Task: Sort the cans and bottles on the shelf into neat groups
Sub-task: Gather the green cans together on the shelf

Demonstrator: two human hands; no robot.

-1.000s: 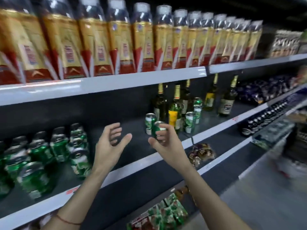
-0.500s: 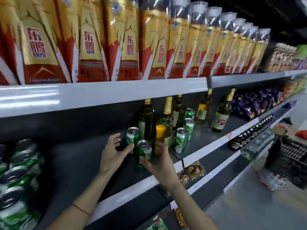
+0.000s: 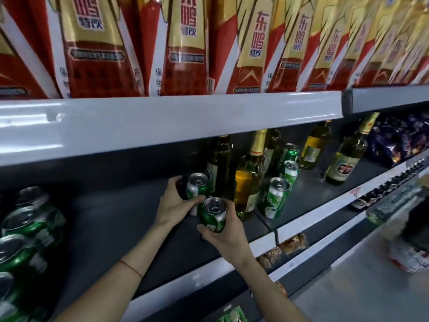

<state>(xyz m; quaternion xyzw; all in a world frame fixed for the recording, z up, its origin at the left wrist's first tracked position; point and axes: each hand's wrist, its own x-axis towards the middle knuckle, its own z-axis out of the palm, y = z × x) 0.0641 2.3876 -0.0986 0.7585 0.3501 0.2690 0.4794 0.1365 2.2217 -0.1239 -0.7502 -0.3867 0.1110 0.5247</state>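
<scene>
Both hands have closed on cans at the centre of the frame, where half a second ago they were only reaching in with fingers spread. The left hand (image 3: 175, 203) now wraps around a green aluminium drink can (image 3: 197, 185) standing farther back on the dark grey middle shelf (image 3: 308, 194), its thumb lying across the can's front. The right hand (image 3: 222, 235) grips a second green can (image 3: 212, 214) from below and behind, just in front of the first; whether it has left the shelf cannot be told. The two cans sit almost touching.

To their right, a cluster of green and amber glass bottles with gold foil necks (image 3: 249, 175) stands mixed with three more loose green cans (image 3: 277, 196), so that group is not yet sorted. At the left edge of the frame a blurred block of matching green cans (image 3: 27, 219) waits on the same shelf, the likely destination for the pair in hand. Red-and-gold drink bottles (image 3: 185, 43) line the white-edged shelf above.

With both grips made, the pick-up step looks complete; carrying left appears next.
</scene>
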